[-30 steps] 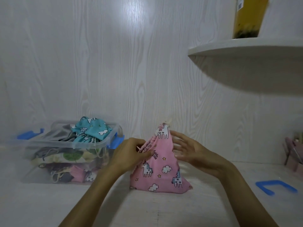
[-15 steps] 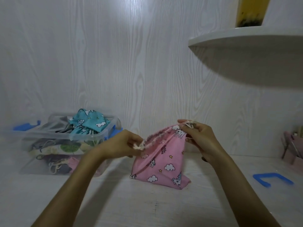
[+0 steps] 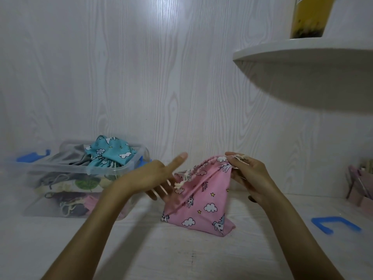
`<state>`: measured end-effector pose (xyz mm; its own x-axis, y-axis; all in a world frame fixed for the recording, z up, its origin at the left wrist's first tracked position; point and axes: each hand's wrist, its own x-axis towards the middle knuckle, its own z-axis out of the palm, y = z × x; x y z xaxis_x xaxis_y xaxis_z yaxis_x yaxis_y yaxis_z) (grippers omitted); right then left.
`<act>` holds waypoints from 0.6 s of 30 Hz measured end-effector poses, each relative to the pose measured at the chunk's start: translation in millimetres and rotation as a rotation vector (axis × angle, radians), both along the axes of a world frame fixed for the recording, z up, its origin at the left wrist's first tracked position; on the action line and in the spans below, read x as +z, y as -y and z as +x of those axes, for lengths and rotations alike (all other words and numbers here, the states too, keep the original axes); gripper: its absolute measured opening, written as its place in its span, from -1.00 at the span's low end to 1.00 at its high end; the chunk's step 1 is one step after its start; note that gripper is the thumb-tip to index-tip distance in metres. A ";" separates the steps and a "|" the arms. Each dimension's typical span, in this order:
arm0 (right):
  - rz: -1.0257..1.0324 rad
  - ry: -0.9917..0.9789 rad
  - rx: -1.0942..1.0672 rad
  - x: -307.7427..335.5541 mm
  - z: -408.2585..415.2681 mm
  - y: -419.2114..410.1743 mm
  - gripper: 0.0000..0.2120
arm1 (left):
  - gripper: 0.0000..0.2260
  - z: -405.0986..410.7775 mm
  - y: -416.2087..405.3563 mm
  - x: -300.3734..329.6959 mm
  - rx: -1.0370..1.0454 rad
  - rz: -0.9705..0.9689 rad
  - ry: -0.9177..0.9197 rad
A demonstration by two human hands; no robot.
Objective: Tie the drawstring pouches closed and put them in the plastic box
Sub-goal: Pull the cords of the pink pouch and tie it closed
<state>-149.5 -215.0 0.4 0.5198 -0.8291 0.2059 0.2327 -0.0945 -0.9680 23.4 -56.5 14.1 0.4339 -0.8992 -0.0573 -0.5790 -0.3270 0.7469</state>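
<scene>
Your right hand (image 3: pixel 249 174) pinches the cord end at the top right corner of the pink pouch (image 3: pixel 201 199), which stands on the surface (image 3: pixel 181 255) just right of the box (image 3: pixel 66 170), while your left hand (image 3: pixel 155 176) is spread beside the loose cord (image 3: pixel 179 183) at the mouth's left end, gripping nothing. With only one cord held, a pull may drag or topple the pouch instead of cinching it. The gathered mouth could also slacken before you knot it.

home | wood-grain desk (image 3: pixel 181 259) | wall shelf (image 3: pixel 302 51) | fabric pouches in storage box (image 3: pixel 113 168)
</scene>
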 end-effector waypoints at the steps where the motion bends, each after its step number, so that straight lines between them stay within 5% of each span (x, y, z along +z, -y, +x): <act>1: 0.004 0.001 -0.001 0.2 0.4 -0.4 -0.90 | -0.23 -3.7 0.8 -0.8 -0.038 0.049 0.009; 6: 0.049 0.000 0.027 -3.8 -6.1 -13.1 -0.87 | -0.65 -10.4 6.6 -17.6 -0.119 -0.120 0.056; 10: -0.010 -0.180 0.048 -12.5 -25.3 -24.3 -0.77 | -0.64 -14.2 -12.5 -33.5 -0.102 -0.289 -0.047; 13: -0.256 -0.509 -0.005 -28.1 -43.7 -32.8 -0.69 | -0.66 -15.9 -35.7 -49.9 -0.152 -0.276 -0.209; 15: -0.399 -0.649 -0.046 -44.5 -53.1 -37.8 -0.61 | -0.67 -13.5 -46.8 -59.6 -0.066 -0.307 -0.305; 18: -0.344 -0.602 -0.175 -65.5 -65.7 -38.7 -0.59 | -0.71 -10.8 -52.1 -76.8 0.197 -0.440 -0.412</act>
